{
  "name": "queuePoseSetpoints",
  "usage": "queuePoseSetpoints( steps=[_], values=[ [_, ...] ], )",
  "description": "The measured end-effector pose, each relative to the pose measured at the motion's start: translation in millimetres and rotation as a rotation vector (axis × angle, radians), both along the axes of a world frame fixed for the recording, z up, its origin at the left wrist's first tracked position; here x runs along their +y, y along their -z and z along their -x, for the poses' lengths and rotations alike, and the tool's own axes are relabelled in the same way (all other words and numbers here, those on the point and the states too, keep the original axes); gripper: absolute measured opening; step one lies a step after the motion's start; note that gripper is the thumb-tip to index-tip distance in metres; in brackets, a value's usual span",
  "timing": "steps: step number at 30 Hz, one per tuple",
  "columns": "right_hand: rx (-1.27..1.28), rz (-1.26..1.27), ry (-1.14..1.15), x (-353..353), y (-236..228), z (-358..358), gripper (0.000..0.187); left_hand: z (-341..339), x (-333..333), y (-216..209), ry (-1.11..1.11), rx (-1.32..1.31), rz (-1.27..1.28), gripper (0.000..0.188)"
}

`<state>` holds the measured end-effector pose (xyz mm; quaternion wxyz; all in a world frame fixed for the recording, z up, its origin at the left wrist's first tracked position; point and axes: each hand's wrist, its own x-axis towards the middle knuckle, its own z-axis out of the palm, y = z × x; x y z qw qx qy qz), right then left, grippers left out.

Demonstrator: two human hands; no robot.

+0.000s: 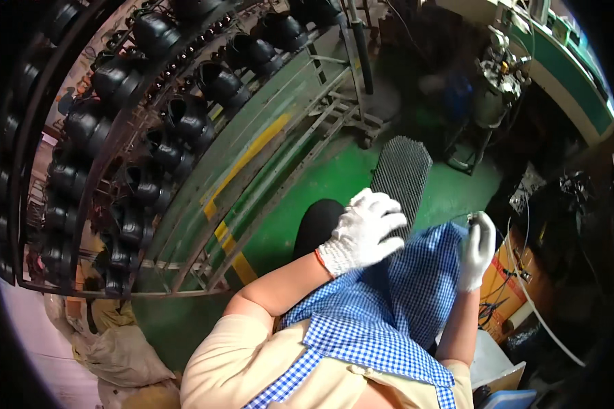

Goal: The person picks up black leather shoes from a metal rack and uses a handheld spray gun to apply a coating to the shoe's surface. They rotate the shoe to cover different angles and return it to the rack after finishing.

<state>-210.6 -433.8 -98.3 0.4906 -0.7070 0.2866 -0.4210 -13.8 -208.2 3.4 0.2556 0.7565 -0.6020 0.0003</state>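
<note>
My left hand (367,232), in a white knitted glove with an orange cuff, is held above my lap with its fingers apart and nothing seen in it. Beyond its fingertips extends a long dark grey piece (404,170) with a ribbed, woven-looking surface; whether the hand touches it I cannot tell. My right hand (478,251), also white-gloved, is raised at the right edge of my blue checked apron (426,279). Its fingers are curled together around something small and dark, too small to name. A thin dark line runs left from those fingertips.
At left, metal racks (252,198) hold rows of black shoes (222,85). Below them lie pale sacks (126,354). A machine with metal fittings (501,75) stands far right. Cables and a white hose (525,293) hang beside an orange-brown box (501,273). The floor (320,180) is green.
</note>
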Motion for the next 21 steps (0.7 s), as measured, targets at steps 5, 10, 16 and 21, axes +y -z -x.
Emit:
queuePoseSetpoints(
  steps=[5, 10, 16, 21],
  values=[
    [0.158, 0.573, -0.468, 51.3, -110.2, -92.7, 0.052, -44.2, -24.1, -9.2, 0.126, -0.04, -0.081, 0.09],
    [0.407, 0.578, -0.685, 56.4, -108.4, -154.3, 0.052, -57.1, -16.7, 21.8, 0.231, 0.198, -0.09, 0.075],
    [0.522, 0.565, -0.808, 56.2, -107.5, -147.9, 0.052, -33.6, -7.0, 29.4, 0.15, 0.364, 0.03, 0.071],
    [0.536, 0.578, -0.759, 58.9, -115.0, -150.4, 0.055, -26.5, -9.9, 32.0, 0.147, 0.358, -0.093, 0.067]
  ],
)
